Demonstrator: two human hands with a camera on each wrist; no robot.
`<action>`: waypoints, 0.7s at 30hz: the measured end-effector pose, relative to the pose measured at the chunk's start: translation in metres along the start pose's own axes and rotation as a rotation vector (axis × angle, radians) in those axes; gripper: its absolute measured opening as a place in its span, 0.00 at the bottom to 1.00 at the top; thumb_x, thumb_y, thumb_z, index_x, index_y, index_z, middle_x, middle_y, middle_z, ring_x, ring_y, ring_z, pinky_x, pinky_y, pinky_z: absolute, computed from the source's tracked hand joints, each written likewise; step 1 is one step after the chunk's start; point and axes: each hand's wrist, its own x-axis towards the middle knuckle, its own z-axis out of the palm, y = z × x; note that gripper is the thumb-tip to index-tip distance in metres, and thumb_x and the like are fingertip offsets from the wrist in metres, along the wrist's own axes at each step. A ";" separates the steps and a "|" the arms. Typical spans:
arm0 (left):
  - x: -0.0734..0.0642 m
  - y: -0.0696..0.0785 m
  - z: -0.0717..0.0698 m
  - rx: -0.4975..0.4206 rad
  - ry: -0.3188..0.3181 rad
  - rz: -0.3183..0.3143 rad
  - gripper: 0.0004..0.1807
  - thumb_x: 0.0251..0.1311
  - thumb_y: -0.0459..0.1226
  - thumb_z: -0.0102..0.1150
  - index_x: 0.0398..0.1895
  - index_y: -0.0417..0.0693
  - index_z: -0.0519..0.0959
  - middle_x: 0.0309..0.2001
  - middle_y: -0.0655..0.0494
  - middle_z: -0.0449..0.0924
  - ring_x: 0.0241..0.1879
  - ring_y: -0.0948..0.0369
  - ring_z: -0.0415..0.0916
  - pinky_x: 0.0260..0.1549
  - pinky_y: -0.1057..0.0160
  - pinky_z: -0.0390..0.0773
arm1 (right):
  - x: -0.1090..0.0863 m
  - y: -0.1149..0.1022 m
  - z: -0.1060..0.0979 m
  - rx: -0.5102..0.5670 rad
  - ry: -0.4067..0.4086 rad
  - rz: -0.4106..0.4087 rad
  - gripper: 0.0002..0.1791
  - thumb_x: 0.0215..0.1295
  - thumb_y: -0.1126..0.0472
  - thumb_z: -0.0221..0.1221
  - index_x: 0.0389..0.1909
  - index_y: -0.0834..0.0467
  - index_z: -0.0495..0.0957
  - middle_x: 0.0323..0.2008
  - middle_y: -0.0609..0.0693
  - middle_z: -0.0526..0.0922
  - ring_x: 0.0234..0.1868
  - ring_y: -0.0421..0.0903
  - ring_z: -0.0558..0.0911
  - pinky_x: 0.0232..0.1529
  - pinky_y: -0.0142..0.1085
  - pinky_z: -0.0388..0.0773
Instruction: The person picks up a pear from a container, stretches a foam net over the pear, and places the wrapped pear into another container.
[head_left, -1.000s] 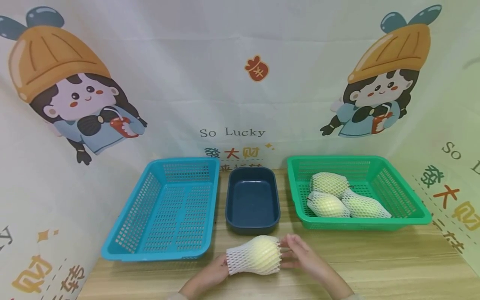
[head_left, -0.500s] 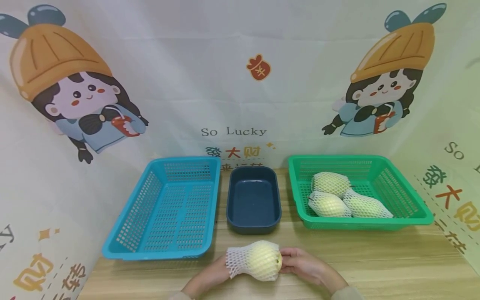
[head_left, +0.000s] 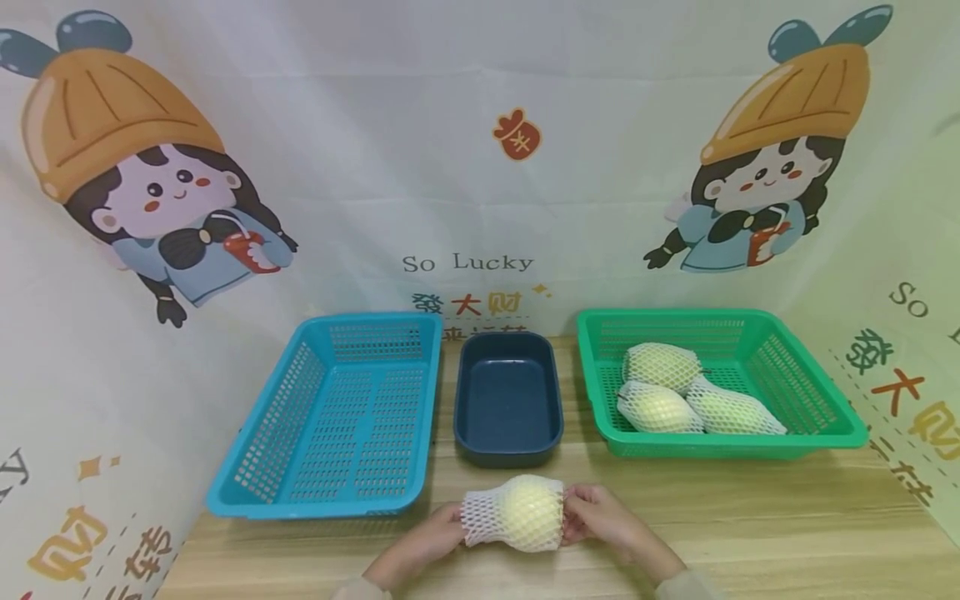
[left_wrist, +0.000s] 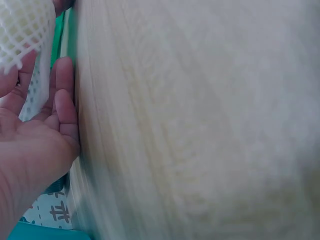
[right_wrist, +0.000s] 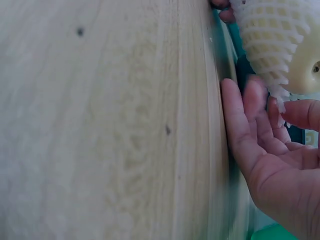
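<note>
A pale yellow pear (head_left: pixel 529 515) lies on its side in a white foam net (head_left: pixel 483 518), low over the front of the table between both hands. The left hand (head_left: pixel 442 532) grips the net's narrow, loose end; its thumb and a finger close on the mesh in the left wrist view. On the other side, the right hand (head_left: pixel 600 521) pinches the net's edge (right_wrist: pixel 281 102) between thumb and finger, beside the pear's bare round end (right_wrist: pixel 305 65). The other fingers of that hand are loosely bent near the tabletop.
Behind the hands stands a dark blue tub (head_left: pixel 508 458). A blue perforated basket (head_left: pixel 315 510) is at left. The green basket (head_left: pixel 735 446) at right holds several netted pears (head_left: pixel 660 408). A printed cloth (head_left: pixel 480 183) hangs behind the wooden table (head_left: pixel 750 533).
The right hand, first at the pear's round end with spread fingers, has come in and now pinches the net's edge. The pear dipped and tilted, then rose slightly, its round end turned away again.
</note>
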 end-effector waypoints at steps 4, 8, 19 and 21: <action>0.001 -0.001 -0.002 -0.049 -0.021 -0.015 0.19 0.59 0.30 0.46 0.52 0.28 0.72 0.40 0.52 0.80 0.34 0.68 0.71 0.34 0.71 0.72 | 0.000 0.001 -0.003 0.020 0.008 0.017 0.08 0.63 0.66 0.41 0.33 0.66 0.67 0.22 0.49 0.74 0.23 0.40 0.78 0.28 0.33 0.81; 0.002 -0.001 -0.002 -0.063 -0.032 -0.004 0.19 0.61 0.32 0.46 0.52 0.27 0.72 0.40 0.52 0.80 0.35 0.68 0.72 0.36 0.71 0.73 | 0.000 0.001 -0.006 0.007 0.000 0.035 0.07 0.62 0.66 0.42 0.33 0.67 0.66 0.21 0.50 0.75 0.21 0.40 0.79 0.27 0.32 0.80; 0.003 -0.001 -0.001 -0.044 -0.029 -0.006 0.20 0.63 0.35 0.47 0.54 0.31 0.72 0.28 0.62 0.72 0.29 0.66 0.64 0.28 0.72 0.66 | -0.015 -0.011 -0.004 -0.044 0.088 -0.024 0.18 0.69 0.56 0.50 0.41 0.71 0.66 0.29 0.48 0.71 0.30 0.40 0.74 0.34 0.34 0.80; 0.002 0.001 -0.001 -0.044 -0.033 -0.005 0.20 0.63 0.35 0.47 0.55 0.32 0.72 0.28 0.62 0.70 0.29 0.66 0.63 0.27 0.72 0.65 | -0.018 -0.013 0.000 -0.134 0.090 -0.066 0.19 0.65 0.55 0.55 0.39 0.70 0.69 0.30 0.48 0.73 0.31 0.38 0.74 0.34 0.31 0.79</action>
